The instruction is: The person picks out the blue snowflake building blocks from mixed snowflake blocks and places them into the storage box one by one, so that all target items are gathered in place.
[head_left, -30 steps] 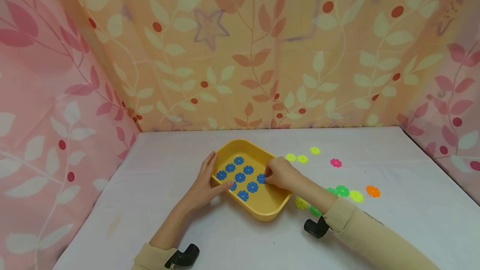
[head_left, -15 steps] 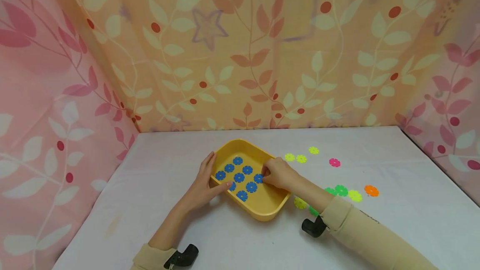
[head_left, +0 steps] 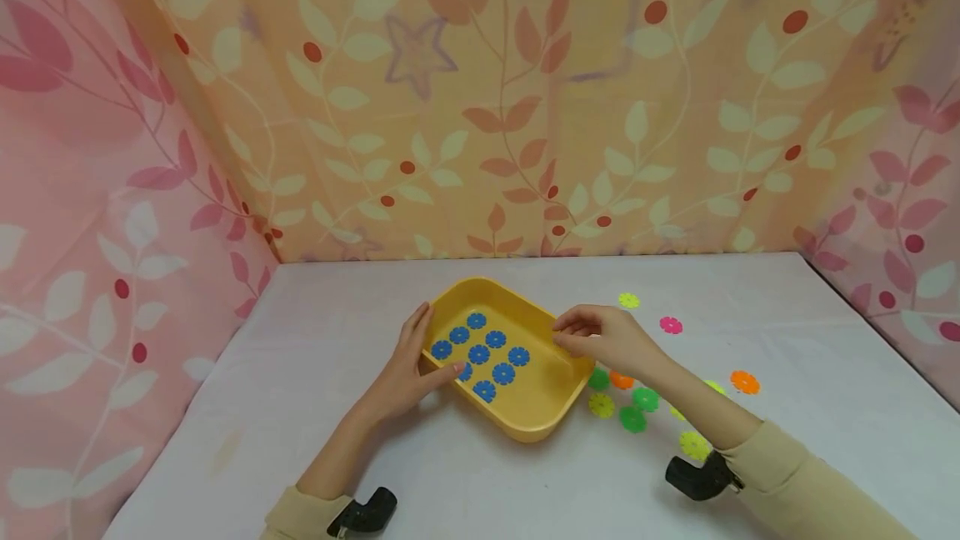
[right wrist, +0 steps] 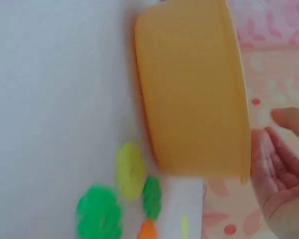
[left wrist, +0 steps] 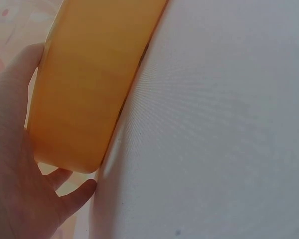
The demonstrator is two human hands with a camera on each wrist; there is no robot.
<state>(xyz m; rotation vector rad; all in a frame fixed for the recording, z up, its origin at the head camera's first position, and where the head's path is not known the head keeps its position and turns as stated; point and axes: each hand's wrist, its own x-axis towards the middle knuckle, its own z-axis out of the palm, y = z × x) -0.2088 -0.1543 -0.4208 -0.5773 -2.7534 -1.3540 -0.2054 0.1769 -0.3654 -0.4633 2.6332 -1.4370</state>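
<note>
A yellow plastic basin (head_left: 542,400) holds several blue notched building discs (head_left: 504,373), laid apart on its floor. My left hand (head_left: 405,377) grips the basin's left side, thumb over the rim and fingers outside; the left wrist view shows the hand (left wrist: 25,184) against the orange-looking outer wall (left wrist: 84,89). Over the basin's right rim hovers my right hand (head_left: 611,336), holding nothing that I can see. Its fingers look loosely bent in the right wrist view, where the hand (right wrist: 284,184) is beside the basin wall (right wrist: 194,94).
Right of the basin lie loose discs, among them a green disc (head_left: 633,419), a yellow disc (head_left: 602,405), an orange disc (head_left: 745,382) and a pink disc (head_left: 671,325). My right forearm covers some. Patterned curtains (head_left: 510,148) border the white table (head_left: 337,298).
My right hand has let go of a blue disc, which stays on the basin floor, and has moved right and up to the rim. The left hand has kept its hold.
</note>
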